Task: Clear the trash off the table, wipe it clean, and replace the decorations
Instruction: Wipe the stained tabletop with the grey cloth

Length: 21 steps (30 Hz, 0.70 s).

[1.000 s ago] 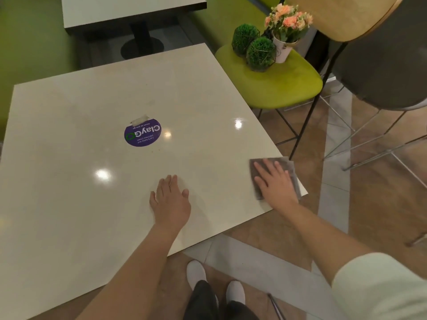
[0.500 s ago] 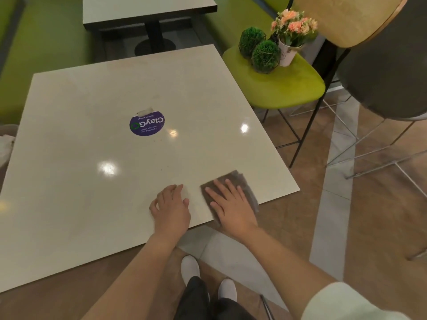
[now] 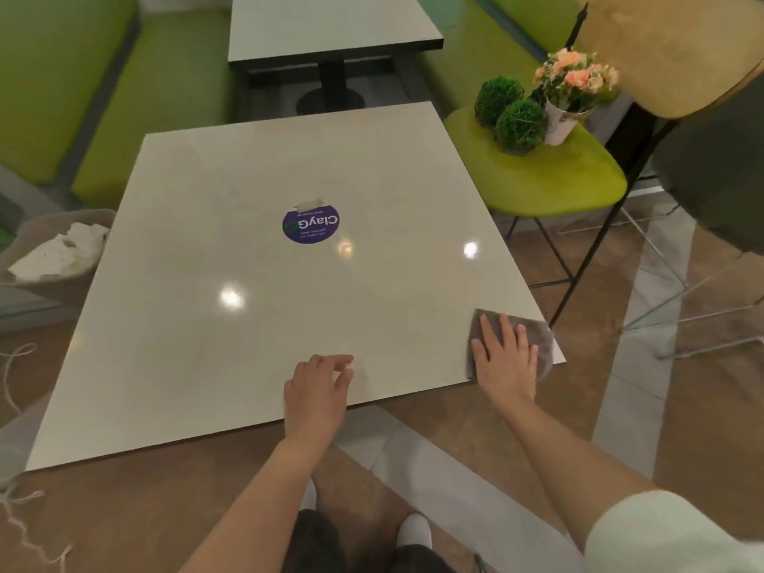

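Note:
A glossy cream table (image 3: pixel 248 345) fills the middle of the view, with a purple round sticker (image 3: pixel 311 225) near its centre. My right hand (image 3: pixel 506 361) presses flat, fingers straight, on a grey cloth (image 3: pixel 537 337) at the table's near right corner. My left hand (image 3: pixel 316 390) rests on the near edge with fingers loosely bent, holding nothing. The decorations stand on a lime chair seat (image 3: pixel 558 179) to the right: two green moss balls (image 3: pixel 519 126) and a white pot of peach flowers (image 3: pixel 572 88).
A bin (image 3: pixel 41 237) with crumpled white paper (image 3: pixel 62 254) sits left of the table. A second table (image 3: pixel 330 26) and green benches (image 3: pixel 124 97) lie beyond. A grey chair (image 3: pixel 715 167) with thin metal legs stands at the right. My feet show below the near edge.
My right hand slid the cloth from beside my left hand back out to the near right corner. My left hand stayed at the near edge, its fingers now slightly lifted.

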Available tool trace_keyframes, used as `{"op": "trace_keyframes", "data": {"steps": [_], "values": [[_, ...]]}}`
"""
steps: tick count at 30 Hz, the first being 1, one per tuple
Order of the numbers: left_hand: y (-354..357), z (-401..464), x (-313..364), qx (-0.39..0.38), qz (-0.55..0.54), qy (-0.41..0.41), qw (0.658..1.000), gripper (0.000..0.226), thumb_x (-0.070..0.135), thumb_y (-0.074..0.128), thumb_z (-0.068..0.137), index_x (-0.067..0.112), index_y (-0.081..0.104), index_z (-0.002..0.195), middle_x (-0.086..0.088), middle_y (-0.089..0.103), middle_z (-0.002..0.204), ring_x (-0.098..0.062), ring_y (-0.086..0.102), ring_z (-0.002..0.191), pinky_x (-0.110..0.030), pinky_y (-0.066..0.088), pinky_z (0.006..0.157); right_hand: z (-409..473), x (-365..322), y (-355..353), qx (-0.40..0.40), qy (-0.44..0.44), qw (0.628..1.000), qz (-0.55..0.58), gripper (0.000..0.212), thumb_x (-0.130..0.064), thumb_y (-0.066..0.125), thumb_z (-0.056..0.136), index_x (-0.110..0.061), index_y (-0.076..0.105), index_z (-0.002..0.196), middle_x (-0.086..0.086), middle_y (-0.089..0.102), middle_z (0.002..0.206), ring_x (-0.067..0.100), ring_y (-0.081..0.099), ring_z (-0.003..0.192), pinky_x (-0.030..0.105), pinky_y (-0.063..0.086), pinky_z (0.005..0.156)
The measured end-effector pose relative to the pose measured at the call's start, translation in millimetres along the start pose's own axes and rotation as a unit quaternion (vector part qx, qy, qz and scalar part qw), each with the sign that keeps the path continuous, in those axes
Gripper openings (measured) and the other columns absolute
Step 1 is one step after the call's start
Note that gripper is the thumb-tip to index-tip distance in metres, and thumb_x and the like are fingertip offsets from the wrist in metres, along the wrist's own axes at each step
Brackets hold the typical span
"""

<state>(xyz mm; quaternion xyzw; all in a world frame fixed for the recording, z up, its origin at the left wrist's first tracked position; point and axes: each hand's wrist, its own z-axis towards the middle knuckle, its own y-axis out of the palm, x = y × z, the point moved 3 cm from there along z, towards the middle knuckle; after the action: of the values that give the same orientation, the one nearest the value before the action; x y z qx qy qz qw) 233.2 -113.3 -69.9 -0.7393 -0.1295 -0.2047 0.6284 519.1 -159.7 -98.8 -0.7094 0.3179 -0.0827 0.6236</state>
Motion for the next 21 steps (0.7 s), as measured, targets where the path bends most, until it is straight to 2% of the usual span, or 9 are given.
{"op": "trace_keyframes", "data": {"steps": [2, 5, 9, 12, 15, 18, 21], "values": [[-6.1, -1.5, -9.9, -0.001, -0.014, -0.015, 1.0, 0.021, 0.036, 0.049, 0.098, 0.037, 0.063, 0.114, 0.017, 0.061, 0.106, -0.011, 0.052, 0.101, -0.033, 0.042, 0.088, -22.0, -39.5, 16.2, -0.009, -0.074, 0.997, -0.009, 0.054, -0.049, 0.011, 0.101, -0.038, 0.013, 0.154, -0.005, 0.006, 0.163, 0.022, 0.001, 0.15, 0.044, -0.001, 0.121], [-16.1, -0.7, -28.7, 0.001, -0.037, -0.041, 0.998, 0.015, 0.04, 0.052, 0.096, 0.036, 0.066, 0.102, 0.017, 0.061, 0.098, -0.009, 0.056, 0.094, -0.034, 0.047, 0.085, -53.9, -99.3, 44.1, -0.048, -0.163, 0.985, -0.009, 0.071, -0.054, -0.01, 0.087, -0.038, 0.009, 0.153, -0.006, 0.001, 0.163, 0.021, -0.005, 0.15, 0.04, -0.011, 0.118], [-34.5, 5.5, -58.2, 0.017, -0.056, -0.074, 0.996, 0.015, 0.046, 0.055, 0.093, 0.034, 0.064, 0.091, 0.018, 0.061, 0.09, -0.007, 0.059, 0.087, -0.035, 0.051, 0.079, -75.8, -150.4, 67.0, -0.088, -0.245, 0.966, -0.01, 0.07, -0.056, -0.007, 0.088, -0.039, 0.01, 0.154, -0.008, -0.001, 0.163, 0.019, -0.012, 0.149, 0.037, -0.017, 0.117], [-49.7, 11.5, -81.1, 0.025, -0.053, -0.107, 0.993, 0.024, 0.054, 0.054, 0.091, 0.032, 0.061, 0.087, 0.017, 0.059, 0.086, -0.006, 0.058, 0.083, -0.035, 0.051, 0.075, -70.6, -143.4, 65.0, -0.085, -0.275, 0.957, -0.025, 0.073, -0.065, -0.01, 0.089, -0.041, 0.016, 0.153, -0.012, 0.006, 0.162, 0.017, -0.004, 0.15, 0.034, -0.014, 0.118], [-62.4, 22.1, -103.0, 0.043, -0.064, -0.102, 0.992, 0.024, 0.051, 0.05, 0.094, 0.028, 0.059, 0.09, 0.014, 0.059, 0.089, -0.012, 0.057, 0.091, -0.037, 0.051, 0.078, -50.9, -109.9, 50.1, -0.055, -0.221, 0.973, -0.044, 0.07, -0.064, -0.009, 0.088, -0.043, 0.012, 0.152, -0.015, 0.002, 0.161, 0.017, -0.002, 0.15, 0.034, -0.01, 0.118], [-74.8, 38.8, -124.8, 0.058, -0.013, -0.045, 0.997, 0.018, 0.029, 0.05, 0.098, 0.023, 0.064, 0.107, 0.004, 0.061, 0.104, -0.021, 0.053, 0.104, -0.036, 0.046, 0.083, -38.4, -96.4, 37.7, -0.039, -0.128, 0.99, -0.035, 0.068, -0.06, -0.006, 0.087, -0.045, 0.01, 0.151, -0.015, 0.001, 0.162, 0.015, -0.004, 0.15, 0.037, -0.005, 0.12], [-83.6, 51.8, -144.0, 0.048, 0.07, -0.004, 0.996, 0.04, 0.007, 0.052, 0.094, 0.018, 0.056, 0.132, -0.006, 0.054, 0.131, -0.028, 0.048, 0.119, -0.039, 0.041, 0.096, -49.4, -119.0, 47.4, -0.024, -0.096, 0.994, -0.035, 0.066, -0.058, -0.005, 0.089, -0.044, 0.01, 0.152, -0.013, 0.001, 0.162, 0.016, -0.003, 0.15, 0.036, -0.006, 0.119]]}}
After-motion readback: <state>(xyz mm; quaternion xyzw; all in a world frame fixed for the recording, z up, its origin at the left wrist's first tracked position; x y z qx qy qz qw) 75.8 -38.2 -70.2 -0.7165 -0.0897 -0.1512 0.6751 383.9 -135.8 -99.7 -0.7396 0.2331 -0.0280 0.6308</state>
